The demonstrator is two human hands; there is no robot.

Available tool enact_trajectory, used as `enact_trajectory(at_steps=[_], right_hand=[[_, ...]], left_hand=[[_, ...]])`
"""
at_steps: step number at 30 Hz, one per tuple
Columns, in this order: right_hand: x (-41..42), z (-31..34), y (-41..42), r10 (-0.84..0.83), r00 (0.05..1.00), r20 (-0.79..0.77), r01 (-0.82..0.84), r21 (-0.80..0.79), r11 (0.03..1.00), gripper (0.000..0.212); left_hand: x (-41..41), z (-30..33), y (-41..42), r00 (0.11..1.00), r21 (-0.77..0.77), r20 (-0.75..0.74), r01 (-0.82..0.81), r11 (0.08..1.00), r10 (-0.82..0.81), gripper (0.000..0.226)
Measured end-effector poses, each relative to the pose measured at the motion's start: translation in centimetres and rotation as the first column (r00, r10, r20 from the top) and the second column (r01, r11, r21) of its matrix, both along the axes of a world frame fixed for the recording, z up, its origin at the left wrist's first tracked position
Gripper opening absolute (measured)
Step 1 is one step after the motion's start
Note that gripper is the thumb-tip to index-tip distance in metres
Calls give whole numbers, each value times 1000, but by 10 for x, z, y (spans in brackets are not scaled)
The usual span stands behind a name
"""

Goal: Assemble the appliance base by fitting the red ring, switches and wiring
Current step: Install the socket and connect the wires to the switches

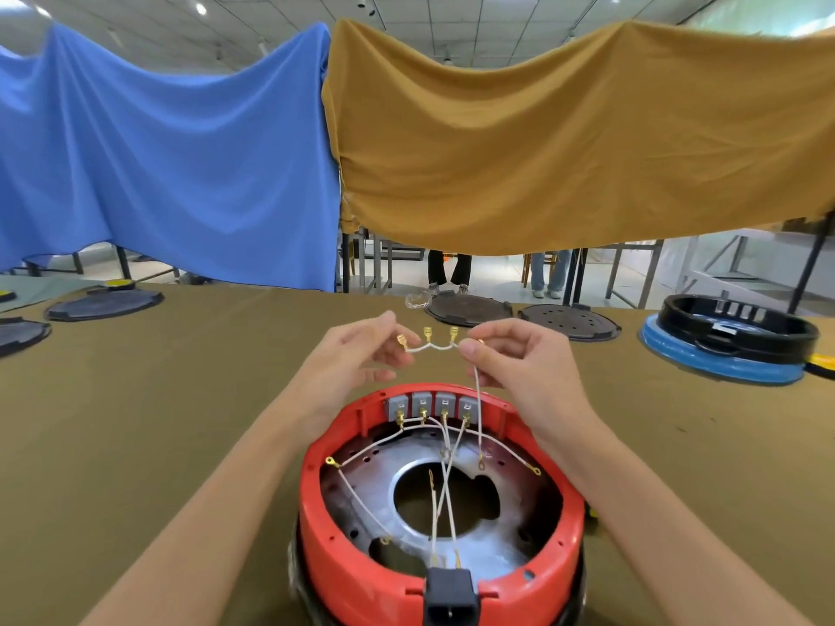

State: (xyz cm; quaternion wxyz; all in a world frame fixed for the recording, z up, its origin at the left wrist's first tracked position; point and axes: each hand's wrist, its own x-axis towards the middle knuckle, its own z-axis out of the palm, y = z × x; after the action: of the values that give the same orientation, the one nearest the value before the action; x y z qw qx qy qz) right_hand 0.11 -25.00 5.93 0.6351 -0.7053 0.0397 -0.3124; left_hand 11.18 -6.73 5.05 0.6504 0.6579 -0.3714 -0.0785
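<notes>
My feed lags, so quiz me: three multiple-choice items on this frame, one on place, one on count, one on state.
1. Where is the wire chain?
A. above the red ring
B. on the blue base
C. on the floor

2. How many switches sit in the red ring?
A. two
B. four
C. six

3. How do the hands meet the chain?
A. both pinch its ends
B. left only
C. neither

Answers: 1 A, it hangs over the ring; 2 B, four grey blocks in a row; 3 A, left hand and right hand each pinch an end.
</notes>
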Motion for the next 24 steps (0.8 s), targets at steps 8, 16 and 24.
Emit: enact_trajectory(at_steps=[8,16,24], right_hand=[[-4,0,1,64,998,4,-64,25,998,8],[-8,0,2,99,995,4,-99,27,995,11],[-11,0,6,126,992,-27,-129,-230,965,33]], left_hand=[[0,-8,5,996,-74,70,-41,996,46,16],[-7,-7,10,1000,-66,5,-27,997,28,17],[-12,-7,13,995,-43,69,77,996,-74,17]])
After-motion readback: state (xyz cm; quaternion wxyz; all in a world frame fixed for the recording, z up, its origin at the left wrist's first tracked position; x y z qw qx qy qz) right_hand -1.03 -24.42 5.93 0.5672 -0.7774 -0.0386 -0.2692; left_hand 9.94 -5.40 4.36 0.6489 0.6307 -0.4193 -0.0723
